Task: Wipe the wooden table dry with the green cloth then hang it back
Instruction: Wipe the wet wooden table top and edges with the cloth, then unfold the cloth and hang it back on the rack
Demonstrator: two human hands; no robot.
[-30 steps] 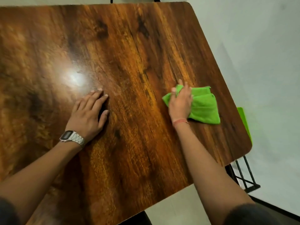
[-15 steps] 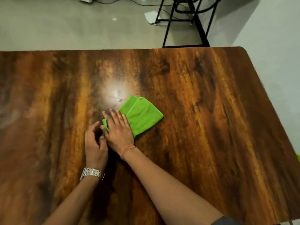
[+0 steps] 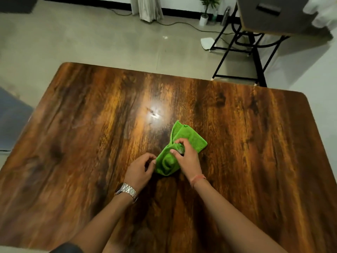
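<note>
While the left hand [image 3: 140, 169], a silver metal watch [image 3: 127, 191] on its wrist, lay curled at the near-left edge of the bright green, folded microfibre cloth [image 3: 179, 145], its fingertips appeared to pinch that hem, though the contact was partly hidden. To its right the cloth itself sat near the middle of the dark, glossy wood-grain table [image 3: 255, 161], bunched at the near end and lying flatter toward the far right corner. Further right, the right hand [image 3: 186, 157], with a thin reddish thread band [image 3: 197, 178] at the wrist, was curled over the cloth's middle, thumb and fingers gathering a ridge of fabric.

Judging by the way it creased and heaped, the cloth was light, soft and limp, with no stiffness of its own; it would sag from any single point and should grip the smooth top rather than slide freely. For wiping, a flat palm over a folded pad would likely serve best; for hanging, two corners or one long hem seemed the sensible hold.

It looked a vivid lime green with a fine looped nap, a stitched border along its far edges, and layers showing at the far tip. Just beyond it a pale glare patch [image 3: 154, 114] shone on the tabletop; whether that was moisture could not be told.
</note>
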